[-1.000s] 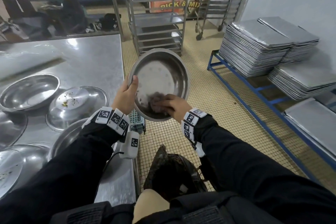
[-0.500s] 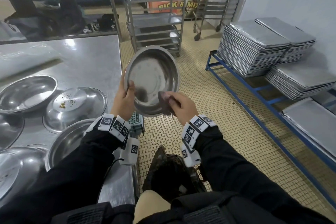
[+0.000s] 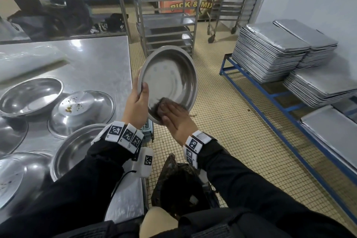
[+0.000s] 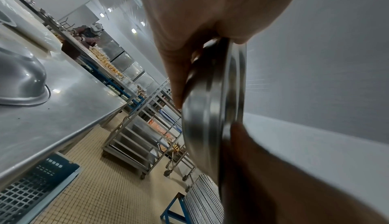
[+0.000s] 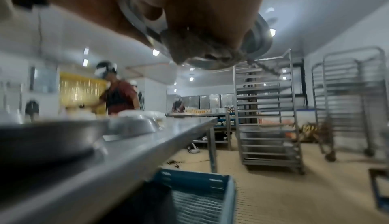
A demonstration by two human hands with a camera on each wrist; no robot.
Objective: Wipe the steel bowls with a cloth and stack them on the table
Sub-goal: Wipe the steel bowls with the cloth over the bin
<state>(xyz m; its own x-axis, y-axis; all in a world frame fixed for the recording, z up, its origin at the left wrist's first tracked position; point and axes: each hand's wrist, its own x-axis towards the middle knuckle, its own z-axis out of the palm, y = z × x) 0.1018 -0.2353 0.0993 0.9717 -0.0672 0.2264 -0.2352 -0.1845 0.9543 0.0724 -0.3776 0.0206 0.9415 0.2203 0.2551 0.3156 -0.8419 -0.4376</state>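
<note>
My left hand (image 3: 138, 100) grips a steel bowl (image 3: 170, 79) by its left rim, thumb inside, and holds it tilted above the floor just off the table's right edge. The right hand (image 3: 173, 120) holds a dark cloth (image 3: 161, 103) against the bowl's lower inside, its fingers lying over the cloth. In the right wrist view the cloth (image 5: 202, 51) is bunched over the bowl's rim (image 5: 256, 36) under my fingers. The left wrist view shows the bowl (image 4: 210, 111) edge-on in my left hand (image 4: 200, 19).
Several steel bowls lie on the steel table (image 3: 96, 63): one upright (image 3: 31, 96), one upside down with crumbs (image 3: 81, 110), one near my left wrist (image 3: 77, 149). A blue crate (image 3: 147, 131) and a dark bag (image 3: 179, 185) sit on the floor. Tray stacks (image 3: 270, 52) stand at the right, racks (image 3: 168, 15) behind.
The right hand slid the cloth from the bowl's bottom out to the lower rim and back in. The left hand kept its grip while the bowl turned slightly.
</note>
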